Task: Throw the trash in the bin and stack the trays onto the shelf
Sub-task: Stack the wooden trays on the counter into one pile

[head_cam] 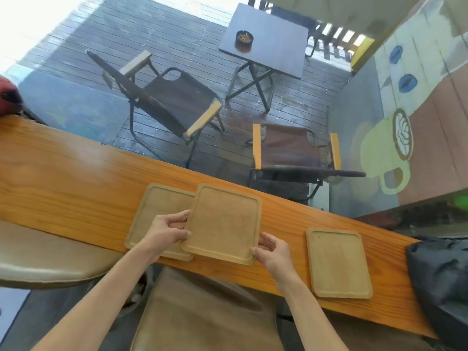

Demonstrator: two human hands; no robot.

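Three empty wooden trays lie along a long wooden counter (63,173). The middle tray (225,224) overlaps the right side of the left tray (157,206). My left hand (168,233) pinches the middle tray's left edge, and my right hand (272,253) grips its near right corner. The right tray (338,262) lies flat and apart, right of my right hand. No trash, bin or shelf is in view.
A black bag (440,274) sits at the counter's right end. Padded stool seats stand below me (202,315) and at the left (50,259). Beyond the counter are two folding chairs (177,102) and a dark table (268,39) with an ashtray (244,38).
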